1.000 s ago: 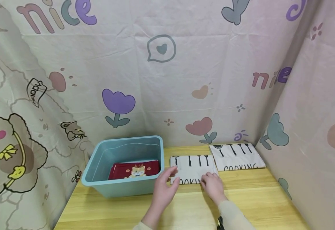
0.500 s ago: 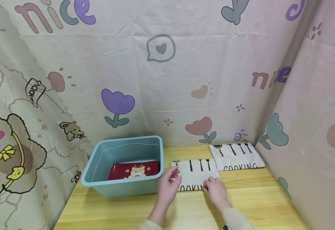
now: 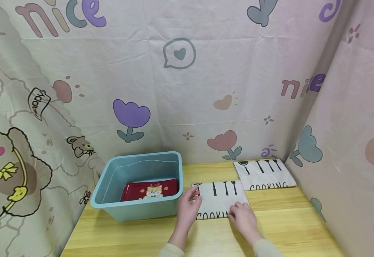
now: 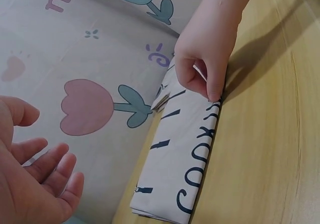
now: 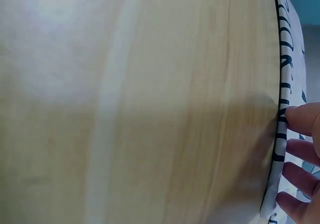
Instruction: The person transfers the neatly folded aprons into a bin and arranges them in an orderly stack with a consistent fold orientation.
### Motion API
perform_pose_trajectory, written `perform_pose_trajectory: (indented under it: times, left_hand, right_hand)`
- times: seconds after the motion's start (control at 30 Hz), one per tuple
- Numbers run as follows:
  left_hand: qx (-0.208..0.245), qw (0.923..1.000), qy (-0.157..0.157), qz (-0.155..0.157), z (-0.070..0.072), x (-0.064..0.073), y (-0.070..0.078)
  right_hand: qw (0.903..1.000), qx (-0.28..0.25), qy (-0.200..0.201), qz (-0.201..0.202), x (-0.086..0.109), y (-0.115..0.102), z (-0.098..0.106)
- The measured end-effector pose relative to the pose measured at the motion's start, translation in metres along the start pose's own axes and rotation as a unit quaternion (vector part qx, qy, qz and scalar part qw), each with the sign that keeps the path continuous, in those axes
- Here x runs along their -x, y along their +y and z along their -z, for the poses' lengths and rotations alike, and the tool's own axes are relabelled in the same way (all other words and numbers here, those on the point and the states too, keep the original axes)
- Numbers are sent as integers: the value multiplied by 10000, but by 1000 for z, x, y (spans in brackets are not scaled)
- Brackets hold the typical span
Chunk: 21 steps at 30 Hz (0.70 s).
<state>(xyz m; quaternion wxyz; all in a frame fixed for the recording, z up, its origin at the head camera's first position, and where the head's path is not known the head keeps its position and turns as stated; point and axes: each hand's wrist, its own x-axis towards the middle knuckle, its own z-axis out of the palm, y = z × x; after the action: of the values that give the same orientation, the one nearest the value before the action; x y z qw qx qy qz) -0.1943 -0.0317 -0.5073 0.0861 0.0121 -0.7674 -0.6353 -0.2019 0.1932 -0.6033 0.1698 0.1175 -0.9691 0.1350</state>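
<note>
A folded white cloth (image 3: 219, 200) with black utensil shapes and the word COOKING lies flat on the table in the head view. At its near edge my right hand (image 3: 244, 218) pinches the fold between thumb and curled fingers; the left wrist view shows this right hand (image 4: 212, 44) from the side. My left hand (image 3: 188, 208) is by the cloth's left end, its fingers loosely bent. In the left wrist view that left hand (image 4: 35, 174) holds nothing and is apart from the cloth (image 4: 172, 154). The right wrist view shows the right fingers (image 5: 302, 151) along the folded edge.
A second folded cloth (image 3: 264, 175) with the same print lies behind, to the right. A blue-green plastic tub (image 3: 138, 210) stands at the left, with a dark red flat item (image 3: 164, 187) bearing a cartoon animal inside. A printed curtain (image 3: 187, 92) surrounds the wooden table (image 3: 289, 228).
The front cloth has slid toward me and slightly right with my right hand at its edge. My left hand has shifted slightly right. The tub and rear cloth have stayed put.
</note>
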Motion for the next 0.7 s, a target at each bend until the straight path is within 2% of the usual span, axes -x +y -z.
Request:
perform_pose_trajectory:
  times: [0.23, 0.47, 0.7]
  left_hand:
    - [-26, 9998, 23, 196, -1, -1, -7]
    - [-128, 9985, -5, 538, -2, -3, -15]
    - [-144, 9982, 29, 583, -5, -4, -27]
  right_hand:
    - [10000, -29, -59, -53, 9, -2, 3]
    - [9999, -35, -62, -143, 16, -3, 5]
    - [9999, -52, -66, -152, 20, -3, 5]
